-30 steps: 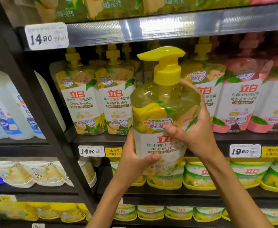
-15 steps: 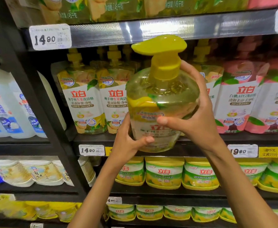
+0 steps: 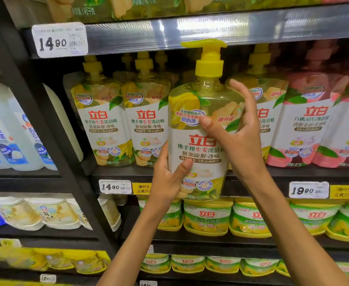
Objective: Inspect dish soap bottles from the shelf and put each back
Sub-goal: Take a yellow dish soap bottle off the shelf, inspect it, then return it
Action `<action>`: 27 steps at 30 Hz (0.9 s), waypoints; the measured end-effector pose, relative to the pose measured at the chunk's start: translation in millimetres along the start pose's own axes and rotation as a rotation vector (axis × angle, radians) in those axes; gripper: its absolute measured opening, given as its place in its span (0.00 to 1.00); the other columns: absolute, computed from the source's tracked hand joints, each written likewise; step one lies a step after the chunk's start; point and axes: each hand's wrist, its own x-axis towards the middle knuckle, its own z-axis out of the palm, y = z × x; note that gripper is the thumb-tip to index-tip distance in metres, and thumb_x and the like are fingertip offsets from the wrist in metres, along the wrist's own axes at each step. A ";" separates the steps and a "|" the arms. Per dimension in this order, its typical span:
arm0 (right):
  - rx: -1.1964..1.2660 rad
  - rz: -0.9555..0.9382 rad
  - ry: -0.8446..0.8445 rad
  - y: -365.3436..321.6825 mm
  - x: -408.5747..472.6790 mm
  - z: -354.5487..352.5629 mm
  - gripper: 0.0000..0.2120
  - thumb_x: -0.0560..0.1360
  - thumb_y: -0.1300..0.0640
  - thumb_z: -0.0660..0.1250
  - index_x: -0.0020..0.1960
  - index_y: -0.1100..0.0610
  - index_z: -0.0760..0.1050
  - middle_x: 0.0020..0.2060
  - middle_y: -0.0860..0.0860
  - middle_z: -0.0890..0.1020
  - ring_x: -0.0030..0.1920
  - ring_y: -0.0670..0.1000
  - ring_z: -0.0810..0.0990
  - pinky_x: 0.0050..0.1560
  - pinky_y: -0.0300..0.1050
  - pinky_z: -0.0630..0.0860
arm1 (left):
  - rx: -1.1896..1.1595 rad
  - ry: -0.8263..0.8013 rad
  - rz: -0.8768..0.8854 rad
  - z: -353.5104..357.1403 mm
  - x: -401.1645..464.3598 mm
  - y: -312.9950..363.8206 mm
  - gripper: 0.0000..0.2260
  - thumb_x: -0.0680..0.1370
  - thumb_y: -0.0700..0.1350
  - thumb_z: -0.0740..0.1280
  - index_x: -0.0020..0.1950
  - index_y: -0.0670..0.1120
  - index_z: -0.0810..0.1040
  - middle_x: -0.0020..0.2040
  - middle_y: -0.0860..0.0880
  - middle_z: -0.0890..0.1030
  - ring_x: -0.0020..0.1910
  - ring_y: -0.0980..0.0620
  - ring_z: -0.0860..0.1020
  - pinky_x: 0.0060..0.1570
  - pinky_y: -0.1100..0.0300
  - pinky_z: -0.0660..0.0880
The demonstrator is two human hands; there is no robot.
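Note:
A clear dish soap bottle (image 3: 202,145) with yellow liquid, a yellow pump top and a white-and-yellow label stands upright in front of the middle shelf (image 3: 293,172), label facing me. My left hand (image 3: 168,178) grips its lower left side, thumb across the label. Higher up, my right hand (image 3: 237,137) holds the right shoulder, with the thumb on the front and the fingers round the back. The pump head sits just below the upper shelf's edge strip (image 3: 148,34).
Yellow refill pouches (image 3: 101,120) stand on the middle shelf left of the bottle, pink ones (image 3: 305,124) to the right. Green-and-yellow tubs (image 3: 252,217) fill the shelf below. White bottles (image 3: 8,129) stand beyond a black upright post (image 3: 51,141) at left.
The bottle was tipped top-toward-me half a second ago; it now stands upright, label facing me, closer to the shelf. Both hands have kept their hold.

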 end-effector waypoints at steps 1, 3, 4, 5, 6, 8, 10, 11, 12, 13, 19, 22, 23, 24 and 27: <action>-0.010 0.011 -0.006 -0.9 1.3 -0.4 0.39 0.64 0.47 0.75 0.70 0.51 0.63 0.67 0.58 0.72 0.66 0.58 0.74 0.63 0.58 0.74 | 0.000 0.007 0.006 0.8 -0.6 1.1 0.31 0.64 0.65 0.72 0.61 0.52 0.71 0.52 0.57 0.84 0.53 0.57 0.81 0.47 0.65 0.77; -0.042 0.026 -0.018 -3.0 2.2 -2.1 0.37 0.66 0.47 0.75 0.70 0.49 0.63 0.65 0.58 0.74 0.63 0.56 0.76 0.60 0.56 0.77 | 0.006 0.017 0.017 2.2 -5.3 2.0 0.30 0.65 0.64 0.73 0.62 0.51 0.72 0.52 0.55 0.84 0.53 0.55 0.81 0.47 0.64 0.78; -0.062 0.025 -0.018 -4.1 2.0 -3.6 0.36 0.66 0.46 0.74 0.70 0.48 0.63 0.64 0.57 0.75 0.62 0.54 0.77 0.58 0.52 0.79 | 0.010 0.019 0.018 2.7 -8.7 1.5 0.28 0.66 0.62 0.73 0.62 0.51 0.72 0.53 0.54 0.84 0.53 0.54 0.82 0.47 0.64 0.78; -0.080 0.023 -0.017 -5.1 1.1 -5.2 0.35 0.67 0.45 0.74 0.69 0.48 0.63 0.63 0.54 0.75 0.60 0.51 0.78 0.55 0.48 0.80 | 0.010 0.019 0.015 3.1 -12.4 0.5 0.26 0.67 0.59 0.72 0.61 0.52 0.72 0.53 0.53 0.84 0.53 0.53 0.82 0.47 0.63 0.78; -0.095 0.024 -0.019 -6.0 -0.8 -6.7 0.36 0.66 0.43 0.74 0.69 0.47 0.63 0.62 0.53 0.76 0.60 0.50 0.79 0.54 0.45 0.80 | 0.006 0.016 0.008 3.7 -16.3 -0.1 0.23 0.68 0.57 0.70 0.61 0.52 0.72 0.52 0.53 0.84 0.53 0.52 0.82 0.46 0.63 0.78; -0.121 0.032 -0.023 -5.8 -5.1 -9.0 0.37 0.65 0.39 0.73 0.69 0.46 0.64 0.63 0.51 0.75 0.61 0.50 0.78 0.57 0.49 0.79 | -0.003 0.002 -0.003 4.5 -22.8 -2.1 0.23 0.68 0.55 0.68 0.61 0.51 0.72 0.52 0.53 0.84 0.51 0.53 0.82 0.45 0.65 0.78; -0.143 0.048 -0.024 -2.6 -9.4 -10.3 0.37 0.64 0.37 0.72 0.69 0.44 0.64 0.64 0.50 0.74 0.63 0.50 0.76 0.60 0.54 0.77 | -0.019 -0.006 -0.024 4.7 -27.6 -4.8 0.24 0.67 0.54 0.68 0.61 0.48 0.72 0.50 0.54 0.84 0.50 0.55 0.83 0.43 0.67 0.78; -0.147 0.062 -0.023 -0.2 -10.8 -10.7 0.37 0.63 0.37 0.72 0.69 0.44 0.64 0.65 0.49 0.74 0.64 0.50 0.75 0.61 0.55 0.76 | -0.029 -0.012 -0.042 4.5 -29.4 -6.4 0.24 0.67 0.55 0.68 0.60 0.48 0.72 0.50 0.54 0.84 0.49 0.54 0.83 0.42 0.66 0.78; -0.149 0.077 -0.021 2.2 -11.9 -10.7 0.38 0.63 0.36 0.72 0.68 0.43 0.64 0.65 0.48 0.73 0.64 0.49 0.75 0.61 0.54 0.76 | -0.034 -0.017 -0.058 4.5 -30.8 -7.9 0.24 0.67 0.55 0.68 0.60 0.48 0.73 0.51 0.53 0.84 0.50 0.54 0.83 0.43 0.65 0.78; -0.148 0.091 -0.017 4.2 -12.5 -10.4 0.38 0.64 0.37 0.73 0.69 0.43 0.63 0.65 0.45 0.72 0.64 0.48 0.74 0.61 0.54 0.77 | -0.029 -0.019 -0.070 4.3 -31.8 -9.4 0.24 0.67 0.55 0.68 0.60 0.48 0.73 0.51 0.52 0.84 0.51 0.53 0.83 0.43 0.64 0.78; -0.135 0.104 0.001 5.0 5.4 -4.3 0.41 0.66 0.38 0.73 0.72 0.47 0.61 0.65 0.48 0.72 0.64 0.50 0.76 0.59 0.55 0.78 | 0.023 0.017 -0.048 3.9 -9.5 -3.7 0.22 0.73 0.54 0.67 0.63 0.46 0.73 0.53 0.51 0.84 0.53 0.53 0.82 0.46 0.65 0.78; -0.134 0.109 0.014 5.8 16.0 0.7 0.43 0.64 0.38 0.72 0.73 0.49 0.59 0.67 0.52 0.71 0.65 0.53 0.75 0.61 0.56 0.76 | 0.019 0.024 -0.049 5.8 2.0 -1.6 0.24 0.70 0.56 0.66 0.63 0.47 0.73 0.54 0.52 0.83 0.53 0.55 0.82 0.45 0.66 0.78; -0.134 0.109 0.022 6.2 18.4 2.0 0.43 0.64 0.38 0.72 0.73 0.50 0.59 0.67 0.53 0.71 0.65 0.54 0.75 0.61 0.56 0.76 | 0.017 0.022 -0.050 6.5 3.8 -1.9 0.24 0.70 0.56 0.65 0.62 0.47 0.74 0.54 0.52 0.83 0.53 0.55 0.82 0.45 0.66 0.78; -0.134 0.098 0.025 6.3 20.7 2.9 0.43 0.64 0.38 0.71 0.73 0.50 0.59 0.68 0.53 0.71 0.65 0.54 0.75 0.61 0.56 0.76 | 0.020 0.023 -0.046 7.0 5.7 -1.9 0.23 0.69 0.56 0.65 0.62 0.47 0.74 0.54 0.51 0.83 0.52 0.55 0.82 0.44 0.66 0.78; -0.138 0.030 0.000 6.2 27.7 5.6 0.40 0.68 0.41 0.73 0.73 0.51 0.59 0.68 0.52 0.70 0.65 0.53 0.74 0.61 0.56 0.76 | 0.035 0.035 -0.017 6.4 11.9 -0.9 0.20 0.70 0.54 0.64 0.60 0.50 0.73 0.52 0.53 0.82 0.51 0.58 0.82 0.43 0.68 0.77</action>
